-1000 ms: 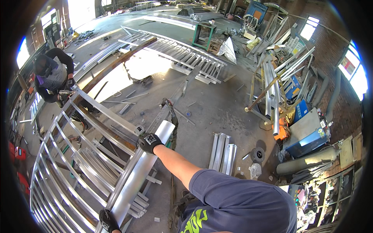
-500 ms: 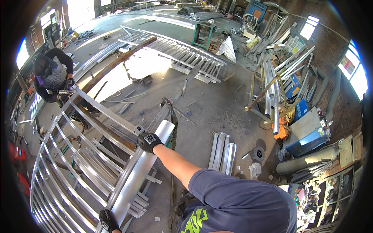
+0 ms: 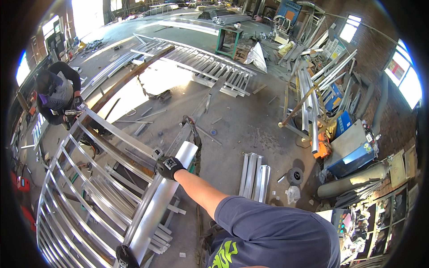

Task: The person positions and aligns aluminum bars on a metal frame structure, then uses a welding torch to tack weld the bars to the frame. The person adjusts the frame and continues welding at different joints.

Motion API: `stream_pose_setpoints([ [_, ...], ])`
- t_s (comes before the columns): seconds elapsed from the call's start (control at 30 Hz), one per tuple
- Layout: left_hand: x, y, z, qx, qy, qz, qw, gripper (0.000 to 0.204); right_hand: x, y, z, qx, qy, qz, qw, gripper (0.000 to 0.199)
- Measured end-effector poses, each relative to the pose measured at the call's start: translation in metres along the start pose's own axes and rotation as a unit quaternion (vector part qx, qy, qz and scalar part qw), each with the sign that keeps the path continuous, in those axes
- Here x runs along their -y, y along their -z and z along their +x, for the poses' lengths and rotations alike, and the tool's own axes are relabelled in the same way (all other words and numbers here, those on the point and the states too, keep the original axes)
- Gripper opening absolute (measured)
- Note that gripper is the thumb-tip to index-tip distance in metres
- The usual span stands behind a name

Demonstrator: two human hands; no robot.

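Note:
A wide silver metal tube runs diagonally along the near side of a curved metal railing panel with several bars. My right hand, in a black glove, is closed over the tube near its far end. Lower down, my left hand, also gloved, is closed at the tube's edge, partly cut off by the frame. Beside my right fingers lies the square end of a long silver bar; whether they touch it is unclear. A person wearing a dark mask holds a tool at the bar's far end.
More silver profiles lie under the panel. Another railing panel and a brown beam lie farther off. Short profiles and a dark disc are on the floor to the right. A blue machine and leaning metal lengths line the right side.
The view has shifted slightly, and my left hand appears a little lower in it. Both hands stay on the tube. The other person remains at the bar's far end.

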State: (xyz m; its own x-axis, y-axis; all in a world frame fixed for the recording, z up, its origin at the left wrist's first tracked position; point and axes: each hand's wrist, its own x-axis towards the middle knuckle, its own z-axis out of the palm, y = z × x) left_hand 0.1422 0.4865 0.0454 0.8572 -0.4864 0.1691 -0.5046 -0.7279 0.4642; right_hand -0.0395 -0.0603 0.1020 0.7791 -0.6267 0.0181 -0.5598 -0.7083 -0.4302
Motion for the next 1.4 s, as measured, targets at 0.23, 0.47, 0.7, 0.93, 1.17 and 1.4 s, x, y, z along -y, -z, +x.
stream_pose_setpoints([
  [0.23,-0.017,0.017,-0.001,0.055,0.024,0.015,0.998,0.045,-0.003,-0.004,-0.002,-0.009,-0.002,0.006,1.0,0.034],
  [0.47,-0.008,0.013,0.0,0.038,-0.02,0.007,0.999,0.045,0.001,0.003,-0.002,0.001,-0.005,0.01,1.0,0.035],
  [0.7,-0.01,0.014,-0.001,0.041,-0.021,-0.01,0.999,0.044,-0.001,0.001,-0.003,-0.008,-0.007,0.02,1.0,0.036],
  [0.93,-0.012,0.009,0.0,0.008,0.0,0.017,1.0,0.034,0.003,0.003,-0.002,0.006,-0.009,0.009,1.0,0.036],
  [1.17,-0.013,0.011,0.003,0.037,0.018,0.005,0.999,0.033,-0.001,-0.002,0.0,0.006,-0.008,0.007,1.0,0.037],
  [1.4,-0.008,0.005,0.002,0.005,-0.018,0.006,1.0,0.033,-0.002,-0.003,0.0,0.008,-0.007,0.001,1.0,0.035],
])
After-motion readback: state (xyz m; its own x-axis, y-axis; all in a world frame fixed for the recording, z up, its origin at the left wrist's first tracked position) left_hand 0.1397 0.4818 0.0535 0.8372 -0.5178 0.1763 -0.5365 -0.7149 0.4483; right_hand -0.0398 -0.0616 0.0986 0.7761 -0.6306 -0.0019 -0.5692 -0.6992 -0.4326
